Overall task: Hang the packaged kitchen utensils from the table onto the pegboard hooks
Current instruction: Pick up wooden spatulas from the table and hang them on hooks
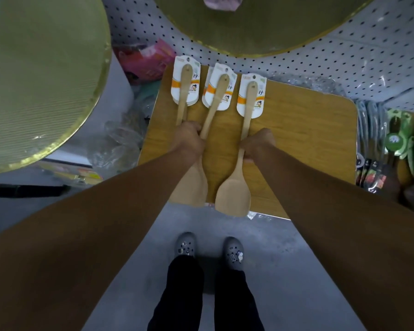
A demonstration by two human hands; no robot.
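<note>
On my feed, looking straight down, 3 sets of carded wooden spatulas lie over the wooden table [308,130] in the middle of the frame, with the card ends towards the top and the blades towards the bottom. I cannot tell whether any is lifted off the surface. The left hand [189,139] is curled tight round 2 sets of handles at once: the left spatula set [186,89], whose stacked cards show several pieces, and the middle spatula set [219,91], angled so its handle meets the other in the fist. The right hand [257,145] is closed round the handle of the right spatula [247,111], just above its blade, which juts past the table's near edge. The white pegboard [344,56] runs across the top and upper right. 2 big gold-rimmed discs [41,80] fill the upper left and top centre. Green packaged goods [397,137] sit at the right edge, and grey clogs [185,246] stand on the floor at the bottom.
</note>
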